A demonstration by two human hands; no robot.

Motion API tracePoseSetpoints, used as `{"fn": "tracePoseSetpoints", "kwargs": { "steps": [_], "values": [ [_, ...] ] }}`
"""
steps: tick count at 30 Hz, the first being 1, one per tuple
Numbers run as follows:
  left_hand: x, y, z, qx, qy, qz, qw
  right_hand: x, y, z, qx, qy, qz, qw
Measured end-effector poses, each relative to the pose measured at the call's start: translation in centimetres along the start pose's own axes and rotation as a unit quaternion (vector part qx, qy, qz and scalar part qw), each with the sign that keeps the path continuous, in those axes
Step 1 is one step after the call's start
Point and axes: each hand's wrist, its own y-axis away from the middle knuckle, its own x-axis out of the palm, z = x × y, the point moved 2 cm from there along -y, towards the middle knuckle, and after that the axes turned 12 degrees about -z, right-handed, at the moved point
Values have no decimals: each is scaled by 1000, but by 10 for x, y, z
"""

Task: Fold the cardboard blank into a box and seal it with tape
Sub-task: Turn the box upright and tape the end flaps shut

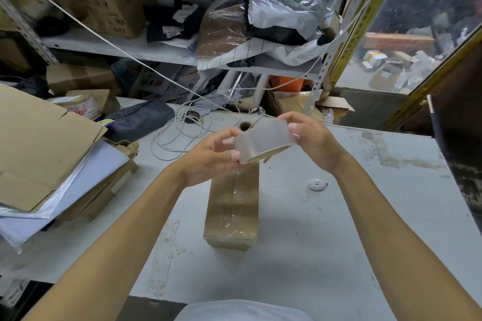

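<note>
Box: cardboard box (233, 206) lies closed on the grey tabletop (339, 242), straight ahead of the person and just below the raised hands; its flaps meet along the top.
Seal so far: a clear strip runs lengthwise over the top seam and wrinkles down over the near end, so the near end looks already taped; the far end is hidden behind the hands.
Left hand: left hand (211, 157) holds the near-left edge of the tape roll (263, 142), fingers curled under it and the thumb on its outer face, probably feeling for the loose end.
Right hand: right hand (311, 138) grips the far-right side of the same roll, fingers wrapped over its rim to steady it above the box.
Step in hand: likely freeing a fresh length of tape for another pass.
Left of the tabletop: flat cardboard blanks (39, 143) stacked on pale padded sheets, kept within reach.
Further back: a coil of white cord (182, 133) on the tabletop.
Shelf behind: shelf (117, 47) loaded with a brown carton (104, 5) and bagged parcels (281, 5).
Writing: dark handwriting on the carton and red print on a packet at left, neither readable.
</note>
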Motion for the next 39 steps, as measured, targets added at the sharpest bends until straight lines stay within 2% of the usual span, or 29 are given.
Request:
{"fn": "tracePoseSetpoints", "kwargs": {
  "steps": [5,9,12,18,24,26,28,30,32,34,36,39],
  "values": [
    [-7,3,-4,-1,19,-74,997,2,4,-1,-7,-54,35,998],
    [1,0,-6,24,-37,-135,990,12,4,-3,-14,-48,10,999],
    [2,-2,-3,31,-41,-172,984,14,4,-5,-11,-57,4,998],
    [-2,0,-6,51,-81,-292,952,16,6,-7,-4,-66,17,998],
    [-1,0,-1,33,-92,-344,934,18,6,-5,9,-128,34,991],
    [-1,0,0,26,-100,-355,929,19,6,-5,7,-86,29,996],
    [0,-1,2,20,-105,-366,924,24,5,-4,-7,42,2,999],
    [6,-2,3,20,-128,-371,920,36,6,-5,-35,161,-53,985],
    [13,-3,3,19,-165,-365,916,46,10,-6,-55,205,-104,972],
    [16,-2,2,18,-176,-356,918,49,12,-4,-59,247,-93,963],
    [16,0,-1,16,-158,-339,927,44,10,0,-55,292,-79,952],
    [13,-1,-10,25,-107,-292,950,32,7,9,-71,348,-111,928]
  ]
}}
